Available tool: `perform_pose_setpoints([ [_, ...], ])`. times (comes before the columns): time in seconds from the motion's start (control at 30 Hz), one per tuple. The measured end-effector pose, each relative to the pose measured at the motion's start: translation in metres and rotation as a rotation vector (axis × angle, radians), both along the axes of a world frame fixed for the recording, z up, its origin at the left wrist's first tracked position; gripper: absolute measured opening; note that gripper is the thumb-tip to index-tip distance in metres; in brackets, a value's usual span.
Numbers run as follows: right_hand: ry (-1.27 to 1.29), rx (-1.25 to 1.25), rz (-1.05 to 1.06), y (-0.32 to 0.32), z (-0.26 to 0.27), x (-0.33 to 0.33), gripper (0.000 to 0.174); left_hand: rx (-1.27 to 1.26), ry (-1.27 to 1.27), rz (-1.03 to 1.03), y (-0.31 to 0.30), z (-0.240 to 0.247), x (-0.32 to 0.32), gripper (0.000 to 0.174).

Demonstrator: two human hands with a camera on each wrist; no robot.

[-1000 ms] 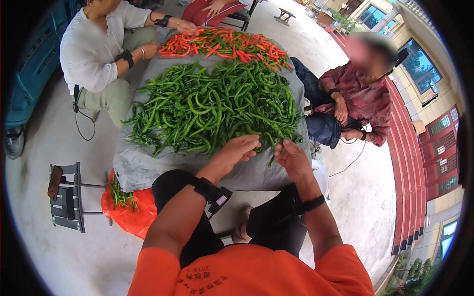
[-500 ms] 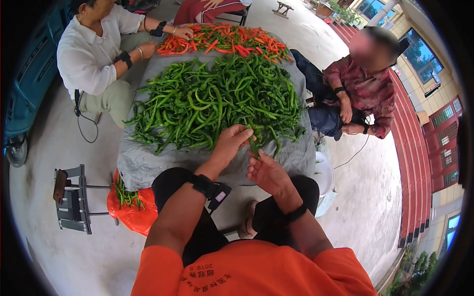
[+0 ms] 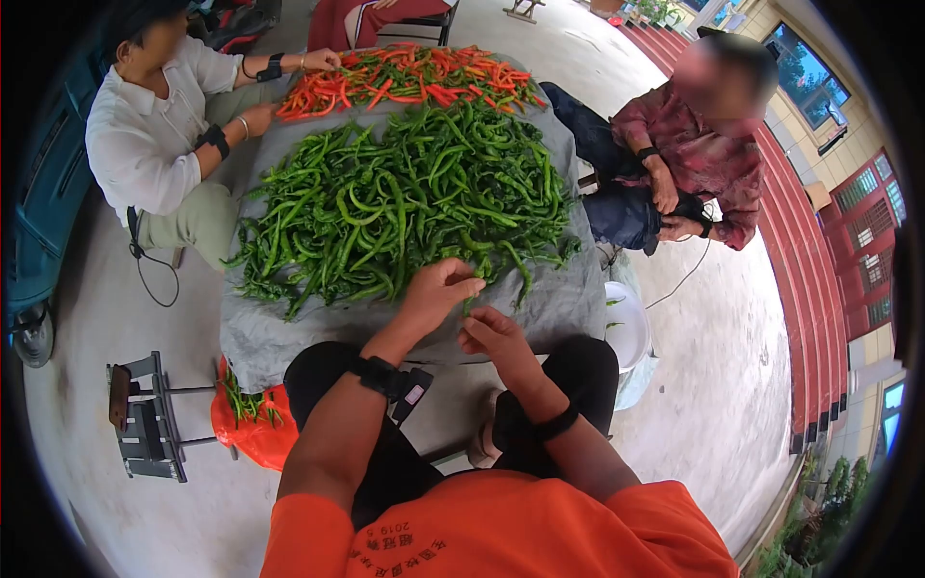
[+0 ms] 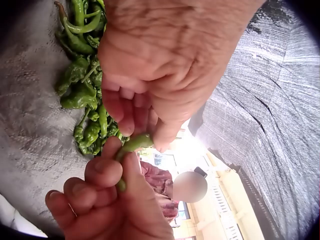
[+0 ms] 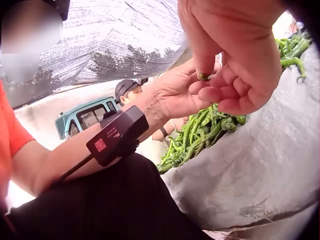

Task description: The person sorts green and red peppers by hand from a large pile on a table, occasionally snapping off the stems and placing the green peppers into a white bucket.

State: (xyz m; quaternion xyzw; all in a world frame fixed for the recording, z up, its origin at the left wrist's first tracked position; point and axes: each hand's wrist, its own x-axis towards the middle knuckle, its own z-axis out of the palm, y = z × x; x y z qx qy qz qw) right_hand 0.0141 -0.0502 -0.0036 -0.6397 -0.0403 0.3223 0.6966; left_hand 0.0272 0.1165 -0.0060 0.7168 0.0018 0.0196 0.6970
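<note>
A single green chili pepper (image 4: 136, 143) spans the gap between my two hands. My left hand (image 3: 434, 297) pinches one end of it between thumb and fingers. The other end is gripped by my right hand (image 3: 501, 345), its thumb laid along the pepper in the left wrist view. From the right wrist, only a small green tip (image 5: 204, 77) shows under the thumb. Both hands are held over the near edge of the cloth-covered table (image 3: 260, 332). Just beyond them lies a broad heap of green chili peppers (image 3: 405, 197).
Red chilies (image 3: 414, 77) are piled at the far end. One person (image 3: 159, 125) sits at the left, another (image 3: 694, 154) at the right. A white basin (image 3: 626, 328) stands by my right knee. An orange-red bag (image 3: 252, 433) with green chilies and a small stool (image 3: 149, 414) are at the left.
My right hand has come from the heap's near edge over to my left hand. A green chili pepper is now held between both. The head view has shifted slightly.
</note>
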Motion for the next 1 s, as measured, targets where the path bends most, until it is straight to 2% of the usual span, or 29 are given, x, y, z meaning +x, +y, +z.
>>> perform_pose_setpoints([
  [0.1, 0.066, -0.083, 0.031, -0.002, 0.009, -0.003, 0.023, 0.014, 0.019, -0.075, -0.002, -0.008, 0.004, 0.024],
  [0.2, 0.123, -0.039, 0.068, -0.012, 0.002, -0.002, 0.027, -0.076, 0.096, -0.163, -0.007, -0.01, 0.006, 0.027],
  [0.3, 0.256, 0.143, -0.072, -0.032, 0.005, 0.0, 0.028, -0.11, 0.141, -0.151, -0.008, -0.011, 0.007, 0.028],
  [0.4, 0.243, 0.201, -0.317, -0.067, 0.006, 0.016, 0.027, -0.045, 0.155, -0.049, -0.002, -0.022, 0.011, 0.027],
  [0.47, 0.305, 0.339, -0.473, -0.101, 0.01, 0.034, 0.021, -0.047, 0.172, 0.017, 0.0, -0.025, 0.011, 0.026],
  [0.53, 0.315, 0.478, -0.523, -0.144, 0.007, 0.056, 0.02, -0.106, 0.189, 0.069, 0.001, -0.022, 0.011, 0.025],
  [0.63, 0.322, 0.558, -0.672, -0.201, -0.004, 0.089, 0.02, -0.135, 0.218, 0.075, 0.003, -0.019, 0.01, 0.026],
  [0.73, 0.434, 0.464, -0.862, -0.21, 0.003, 0.1, 0.022, -0.105, 0.231, 0.03, 0.006, -0.026, 0.013, 0.025],
  [0.83, 0.254, 0.338, -0.637, -0.175, 0.007, 0.097, 0.022, -0.109, 0.228, 0.068, 0.003, -0.029, 0.015, 0.026],
  [0.87, 0.168, 0.255, -0.471, -0.157, 0.009, 0.097, 0.017, -0.111, 0.221, 0.062, 0.0, -0.03, 0.016, 0.027],
  [0.97, -0.322, -0.266, -0.28, -0.083, 0.029, 0.093, 0.015, -0.076, 0.186, 0.066, 0.0, -0.019, 0.016, 0.029],
  [1.0, -0.615, -0.393, -0.206, -0.064, 0.022, 0.1, 0.017, -0.079, 0.164, 0.034, 0.001, -0.019, 0.016, 0.03],
])
